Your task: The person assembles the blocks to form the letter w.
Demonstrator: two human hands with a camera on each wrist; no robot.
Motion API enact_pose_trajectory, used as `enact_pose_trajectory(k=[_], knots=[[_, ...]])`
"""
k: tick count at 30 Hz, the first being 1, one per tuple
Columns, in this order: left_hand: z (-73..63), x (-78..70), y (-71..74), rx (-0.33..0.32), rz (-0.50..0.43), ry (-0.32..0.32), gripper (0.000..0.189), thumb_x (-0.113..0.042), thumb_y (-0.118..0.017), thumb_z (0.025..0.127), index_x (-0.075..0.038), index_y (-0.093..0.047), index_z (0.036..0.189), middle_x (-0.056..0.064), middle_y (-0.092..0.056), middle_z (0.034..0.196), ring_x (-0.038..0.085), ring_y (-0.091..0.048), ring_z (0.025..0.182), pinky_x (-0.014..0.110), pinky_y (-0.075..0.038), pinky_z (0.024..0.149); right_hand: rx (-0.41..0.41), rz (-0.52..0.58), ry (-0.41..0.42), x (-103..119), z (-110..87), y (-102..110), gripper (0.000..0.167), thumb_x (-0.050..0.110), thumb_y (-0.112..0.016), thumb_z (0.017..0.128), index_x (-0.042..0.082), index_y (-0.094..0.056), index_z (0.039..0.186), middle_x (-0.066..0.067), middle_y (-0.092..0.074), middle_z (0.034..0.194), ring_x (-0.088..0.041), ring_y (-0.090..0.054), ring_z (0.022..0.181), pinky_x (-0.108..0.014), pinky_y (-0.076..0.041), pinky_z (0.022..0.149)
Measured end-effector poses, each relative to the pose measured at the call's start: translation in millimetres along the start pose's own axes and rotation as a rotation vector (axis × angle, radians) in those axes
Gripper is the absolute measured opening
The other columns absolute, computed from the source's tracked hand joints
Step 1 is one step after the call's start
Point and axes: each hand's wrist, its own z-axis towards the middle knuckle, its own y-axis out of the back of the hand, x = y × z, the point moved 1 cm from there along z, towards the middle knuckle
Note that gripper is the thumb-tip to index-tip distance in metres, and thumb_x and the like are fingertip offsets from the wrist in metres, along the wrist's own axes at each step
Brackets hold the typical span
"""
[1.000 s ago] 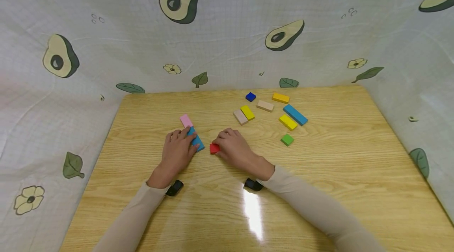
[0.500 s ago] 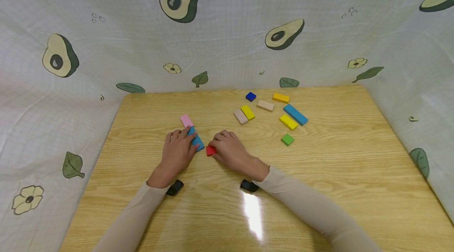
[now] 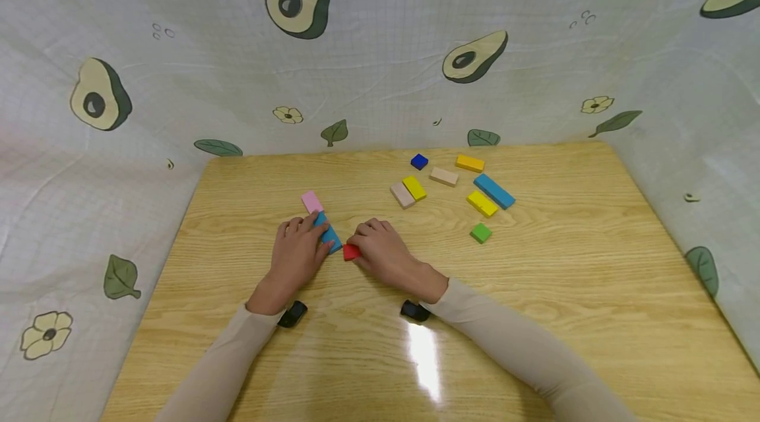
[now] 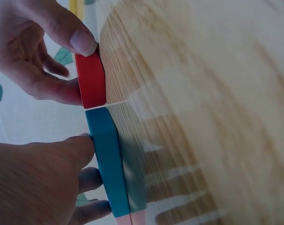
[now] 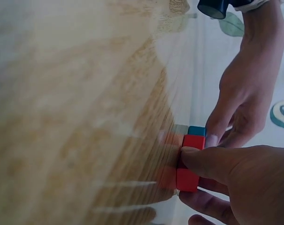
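One red block [image 3: 351, 252], head view: on the wooden table [image 3: 522, 316], pinched in the right hand [image 3: 384, 254], just beside the near end of a blue block [image 3: 332, 237].
Left hand [image 3: 297, 257], head view: thumb and fingers spread loosely, resting on the blue block.
Pink block [image 3: 311, 202], head view: against the blue block's far end.
Gap, left wrist view: thin, between red block and blue block.
Right thumb, right wrist view: against the red block, fingers behind it.

I have the left hand [image 3: 297, 250] palm down, fingertips [image 4: 88, 144] lowered, and the right hand [image 3: 384, 252] pinching between thumb [image 5: 195, 158] and fingers [image 5: 205, 204]; both sleeved forearms [image 3: 516, 346] slant inward.
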Motion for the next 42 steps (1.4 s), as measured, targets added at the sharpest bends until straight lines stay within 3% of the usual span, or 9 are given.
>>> enact_pose_trajectory(k=[6,15,20,28,35,42], knots=[[-0.1,0.0,1.6,0.007,0.000,0.001,0.049,-0.032,-0.072,0.103,-0.004,-0.068,0.142,0.022,-0.056,0.153,0.044,-0.054,0.128,0.060,-0.041,0.110,-0.021,-0.011,0.003,1,1.3,-1,0.024,0.024,-0.080,0.098,0.011,-0.079,0.118,-0.005,-0.071,0.116,-0.027,-0.060,0.115,-0.046,-0.049,0.105],[0.8,-0.7,2.8,0.045,-0.023,0.019,0.050,-0.033,-0.070,0.104,-0.005,-0.065,0.145,0.022,-0.053,0.155,0.044,-0.052,0.132,0.062,-0.039,0.113,-0.034,0.012,-0.006,-9,-4.0,6,0.035,0.028,-0.077,0.100,0.010,-0.074,0.130,-0.007,-0.070,0.127,-0.029,-0.059,0.122,-0.047,-0.048,0.106],[0.5,-0.9,3.3,0.047,-0.028,0.025,0.050,-0.033,-0.071,0.103,-0.005,-0.066,0.144,0.022,-0.052,0.156,0.044,-0.051,0.132,0.061,-0.039,0.113,-0.066,0.099,-0.066,-28,-7.6,19,0.043,0.024,-0.077,0.099,0.005,-0.070,0.137,-0.012,-0.066,0.136,-0.034,-0.058,0.128,-0.052,-0.045,0.112],[0.2,-0.1,3.3,0.035,-0.045,0.017,0.048,-0.030,-0.071,0.103,-0.004,-0.066,0.144,0.023,-0.054,0.154,0.045,-0.052,0.130,0.062,-0.039,0.112,-0.075,0.050,-0.132,-71,-8.9,35,0.052,0.016,-0.077,0.098,0.001,-0.062,0.145,-0.017,-0.058,0.150,-0.038,-0.053,0.135,-0.054,-0.042,0.114],[-0.1,-0.9,3.8,0.040,-0.046,0.022,0.049,-0.030,-0.071,0.103,-0.004,-0.066,0.144,0.022,-0.053,0.155,0.045,-0.051,0.131,0.062,-0.038,0.113,-0.065,0.031,-0.142,-98,-8.9,45,0.056,0.006,-0.072,0.097,0.000,-0.057,0.151,-0.020,-0.053,0.156,-0.042,-0.050,0.140,-0.058,-0.036,0.119],[0.1,-0.9,2.9,0.048,-0.049,0.026,0.048,-0.031,-0.070,0.104,-0.005,-0.066,0.144,0.023,-0.053,0.155,0.045,-0.051,0.132,0.062,-0.038,0.113,-0.019,-0.010,-0.121,-113,-4.3,47,0.057,0.006,-0.071,0.097,0.002,-0.055,0.152,-0.019,-0.048,0.160,-0.041,-0.046,0.144,-0.056,-0.031,0.123]])
